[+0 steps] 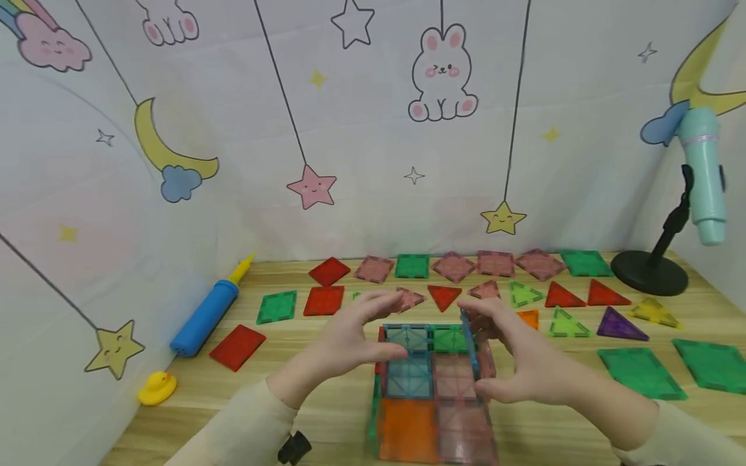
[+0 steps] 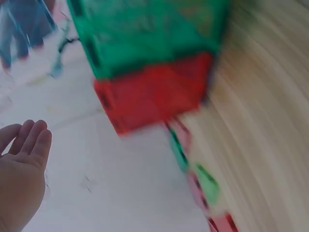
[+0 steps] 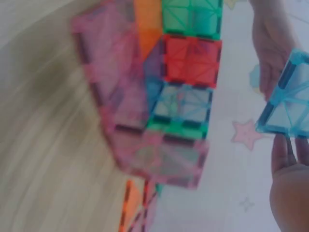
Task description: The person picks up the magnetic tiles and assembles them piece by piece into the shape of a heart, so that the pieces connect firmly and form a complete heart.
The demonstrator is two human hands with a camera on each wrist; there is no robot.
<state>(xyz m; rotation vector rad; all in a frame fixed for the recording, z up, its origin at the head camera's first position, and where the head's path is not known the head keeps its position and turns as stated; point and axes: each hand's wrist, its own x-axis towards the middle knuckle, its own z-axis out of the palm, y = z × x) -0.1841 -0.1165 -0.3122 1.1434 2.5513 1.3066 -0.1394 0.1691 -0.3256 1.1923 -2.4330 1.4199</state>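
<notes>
A box-like structure of translucent magnetic tiles [image 1: 408,430] stands at the table's front middle, with orange, pink, blue and green squares on view. My right hand [image 1: 527,359] pinches a blue square magnetic tile [image 3: 297,99] by its edges, thumb below and fingers above. In the head view this tile is seen nearly edge-on, over the right part of the structure. To the left, my left hand [image 1: 355,333] is held apart from the tile, fingers extended and thumb out, holding nothing. Red and green side tiles [image 2: 154,94] of the structure show blurred in the left wrist view.
Loose tiles, such as a red square [image 1: 237,347] and a purple triangle [image 1: 622,323], lie behind and beside the structure. A blue pump [image 1: 205,318] and a yellow duck [image 1: 157,388] sit at left. A toy microphone on a stand [image 1: 649,272] is at the back right.
</notes>
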